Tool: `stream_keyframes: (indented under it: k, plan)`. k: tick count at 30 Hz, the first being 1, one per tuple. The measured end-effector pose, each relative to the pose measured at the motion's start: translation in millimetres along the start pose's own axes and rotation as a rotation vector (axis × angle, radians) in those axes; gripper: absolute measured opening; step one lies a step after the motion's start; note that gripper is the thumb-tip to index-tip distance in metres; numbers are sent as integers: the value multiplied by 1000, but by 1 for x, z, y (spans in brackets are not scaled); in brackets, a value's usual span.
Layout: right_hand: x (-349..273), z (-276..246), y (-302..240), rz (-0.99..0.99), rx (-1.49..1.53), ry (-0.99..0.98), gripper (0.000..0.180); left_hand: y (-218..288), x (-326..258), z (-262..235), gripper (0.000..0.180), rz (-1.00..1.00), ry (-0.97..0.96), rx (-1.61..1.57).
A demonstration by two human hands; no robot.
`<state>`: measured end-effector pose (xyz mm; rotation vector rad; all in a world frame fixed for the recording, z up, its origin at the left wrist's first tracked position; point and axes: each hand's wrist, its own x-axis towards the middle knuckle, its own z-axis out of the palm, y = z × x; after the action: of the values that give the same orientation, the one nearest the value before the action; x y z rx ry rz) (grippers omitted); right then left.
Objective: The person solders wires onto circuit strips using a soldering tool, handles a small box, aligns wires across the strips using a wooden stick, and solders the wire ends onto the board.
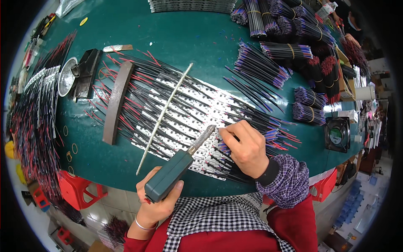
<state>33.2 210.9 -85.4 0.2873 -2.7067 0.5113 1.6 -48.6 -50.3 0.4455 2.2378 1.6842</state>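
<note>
My left hand (158, 195) is wrapped round the dark green body of a soldering iron (172, 174). Its thick, crusted tip points up and right, over the white circuit boards (184, 126). Just right of that tip is my right hand (247, 149), thumb and forefinger pinched together at the edge of the boards; whatever is between them is too small to make out. Black wires (168, 107) with red ends run across the boards to the left, and others with blue and red ends (273, 136) fan out on the right. A thin pale rod (168, 105) lies across the left-hand wires.
A brown bar (117, 103) rests on the wires. Left of it stand a black metal stand (87, 73) and a round metal dish (67, 77). Wired boards (40, 122) hang over the left edge. Bundled wires (289, 50) fill the far right, above a small fan (337, 134).
</note>
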Motion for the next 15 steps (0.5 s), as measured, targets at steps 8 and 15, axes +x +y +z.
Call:
stream_keyframes:
  k: [8,15]
  plan:
    - [0,4,-1,0,-21,5,25,-4,1,-2,18,-11,-34,40]
    - [-1,5,-1,-13,-38,5,25,-6,6,-4,18,65,-72,115]
